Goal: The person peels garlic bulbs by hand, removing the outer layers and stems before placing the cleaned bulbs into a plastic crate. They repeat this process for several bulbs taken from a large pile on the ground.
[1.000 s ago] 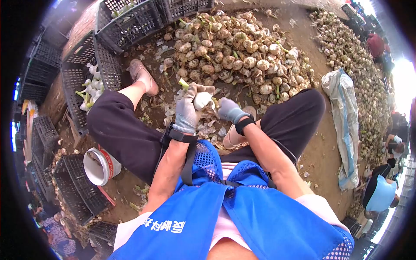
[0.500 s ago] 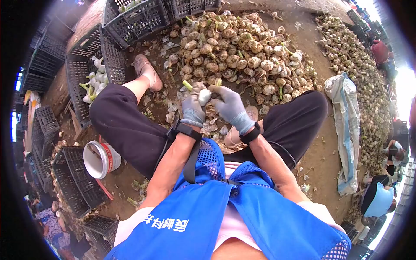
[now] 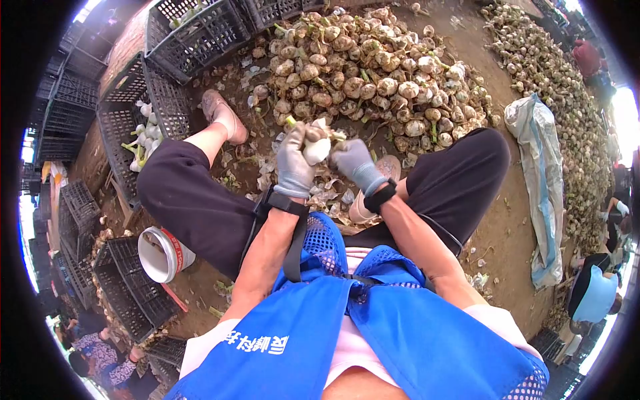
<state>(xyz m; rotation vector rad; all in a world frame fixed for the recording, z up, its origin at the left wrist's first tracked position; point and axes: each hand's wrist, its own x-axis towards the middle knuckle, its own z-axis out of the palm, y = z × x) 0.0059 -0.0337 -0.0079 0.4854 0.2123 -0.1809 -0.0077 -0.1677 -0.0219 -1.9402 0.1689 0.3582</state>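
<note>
A garlic bulb (image 3: 317,151), its white underside bare and brown outer skin flaring at the top, is gripped in my gloved left hand (image 3: 295,165). The green stalk end pokes out above that hand's fingers. My gloved right hand (image 3: 358,164) is just right of the bulb, fingers curled in at loose brown garlic skin (image 3: 339,136); its fingertips are partly hidden. Beyond both hands rises a heap of unpeeled garlic (image 3: 373,80). Shed skins (image 3: 327,193) litter the ground below them.
On the left, a black crate (image 3: 120,110) holds peeled garlic (image 3: 148,137); another crate (image 3: 200,40) stands behind. A white bucket (image 3: 160,255) sits by my left knee. To the right lie a plastic sack (image 3: 537,180) and a longer garlic pile (image 3: 567,133). Other people work at both sides.
The bulb has tipped, with its white part now lower and loose skin spreading above it. My right hand's fingers, stretched onto the bulb before, have curled and drawn slightly down and right.
</note>
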